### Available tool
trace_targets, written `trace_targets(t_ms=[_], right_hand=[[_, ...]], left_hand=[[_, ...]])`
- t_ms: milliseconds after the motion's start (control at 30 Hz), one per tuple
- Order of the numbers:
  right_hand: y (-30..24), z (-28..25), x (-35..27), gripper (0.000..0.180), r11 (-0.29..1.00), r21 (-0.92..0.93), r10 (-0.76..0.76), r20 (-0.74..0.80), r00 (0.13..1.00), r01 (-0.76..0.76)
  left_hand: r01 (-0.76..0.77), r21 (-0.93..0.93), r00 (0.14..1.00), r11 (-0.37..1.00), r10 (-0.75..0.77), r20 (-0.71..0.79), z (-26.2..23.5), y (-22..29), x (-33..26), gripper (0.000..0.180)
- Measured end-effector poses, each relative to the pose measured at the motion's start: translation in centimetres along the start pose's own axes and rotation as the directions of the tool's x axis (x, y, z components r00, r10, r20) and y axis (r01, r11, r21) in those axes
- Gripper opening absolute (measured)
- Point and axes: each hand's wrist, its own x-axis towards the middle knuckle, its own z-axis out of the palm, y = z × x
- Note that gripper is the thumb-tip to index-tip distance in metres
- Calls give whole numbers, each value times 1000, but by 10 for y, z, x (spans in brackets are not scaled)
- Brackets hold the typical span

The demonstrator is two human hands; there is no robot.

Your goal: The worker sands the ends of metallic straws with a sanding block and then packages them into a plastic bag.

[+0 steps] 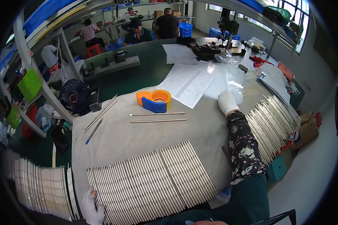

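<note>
A: What is the left hand [92, 208] doing?

B: Gloved in white, it is touching the left edge of the row of metal rods [150, 180]. Its fingers are curling partway; whether it is gripping a rod cannot be told. The row is extending rightward from this hand, its rods lying side by side on the pale cloth [206, 138] that is covering part of the green desk [154, 71].

A: And the right hand [228, 102]?

B: Also gloved, it is resting at the near edge of the clear plastic sheets [229, 80]. Its fingers are pointing away from the wearer; how far they are closing, and on what, cannot be told.

A: Which objects are surrounding the hands?

B: Left of the right hand, an orange-and-blue tape dispenser [159, 100] is standing, with two single rods [157, 120] lying just nearer. Beyond the dispenser, printed papers [191, 84] are lying. Right of the right hand, a rod pile [272, 127] is slanting. Left of the left hand, further rods [52, 187] are lying.
</note>
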Motion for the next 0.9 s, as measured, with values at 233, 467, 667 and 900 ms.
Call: trace_targets(t_ms=[233,467,667,900], right_hand=[[-7,5,0,19,994,101,52,-31,998,-49],[-9,13,1,17,992,-84,-104,-136,985,94],[24,-7,-19,15,997,-65,-57,-111,992,50],[17,-76,-84,8,924,313,-132,-274,953,218]], left_hand=[[-36,1,999,999,36,-32,1,5,7,72],[-8,-46,999,999,7,-41,-3,16,8,79],[-77,-17,996,997,76,-45,-4,10,6,75],[-153,-22,984,988,150,-94,-4,11,8,62]])
